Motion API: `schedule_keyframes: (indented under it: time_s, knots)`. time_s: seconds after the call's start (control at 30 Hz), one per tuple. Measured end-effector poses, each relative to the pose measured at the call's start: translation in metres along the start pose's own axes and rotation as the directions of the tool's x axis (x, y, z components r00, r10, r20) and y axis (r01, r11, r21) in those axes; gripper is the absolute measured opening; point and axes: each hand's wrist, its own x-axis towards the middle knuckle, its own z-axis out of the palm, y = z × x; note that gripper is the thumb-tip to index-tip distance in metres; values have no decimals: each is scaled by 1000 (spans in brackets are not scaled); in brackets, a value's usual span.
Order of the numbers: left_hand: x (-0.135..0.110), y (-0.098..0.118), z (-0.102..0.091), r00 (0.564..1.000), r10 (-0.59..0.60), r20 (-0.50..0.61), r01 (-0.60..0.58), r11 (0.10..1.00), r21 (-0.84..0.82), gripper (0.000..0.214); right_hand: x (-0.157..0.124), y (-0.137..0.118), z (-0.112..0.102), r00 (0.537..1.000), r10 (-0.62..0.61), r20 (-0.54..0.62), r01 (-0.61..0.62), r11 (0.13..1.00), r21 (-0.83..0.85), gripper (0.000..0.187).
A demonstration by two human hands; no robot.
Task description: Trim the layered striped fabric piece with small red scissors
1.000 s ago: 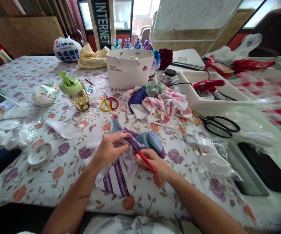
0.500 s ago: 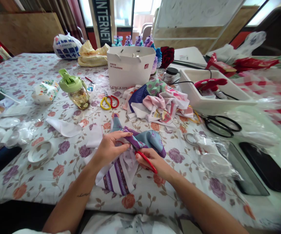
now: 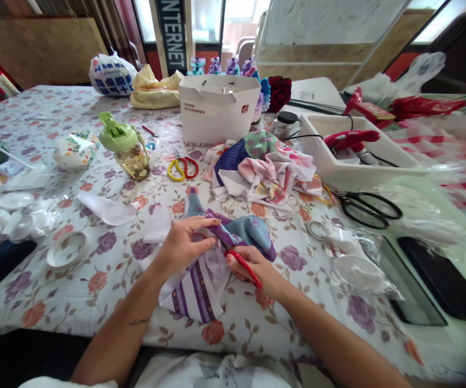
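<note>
A: What do we record for the hands?
B: We see the left hand (image 3: 182, 247) with fingers together, pinching a striped purple cloth (image 3: 196, 291) lying on the floral tablecloth (image 3: 55, 302).
A: And the right hand (image 3: 255, 271)?
B: We see its fingers clamped on a red-handled tool (image 3: 243, 268), tip hidden in the folds.

Pale capitals on a tall, dark vertical sign board (image 3: 171, 32) read "NTERNET", cut off by the frame's top. A white paper carrier bag (image 3: 216, 108) shows what looks like "SPICLRY" along its lower edge; the small print beside its red logo is unreadable.
</note>
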Motion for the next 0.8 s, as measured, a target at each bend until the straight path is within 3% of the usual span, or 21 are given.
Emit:
schedule_keyframes:
  time_s: [0.8]
  knots:
    - [0,-6,-2,999,42,3,-42,999,12,32,0,-8,3,999,-29,14,29,999,14,56]
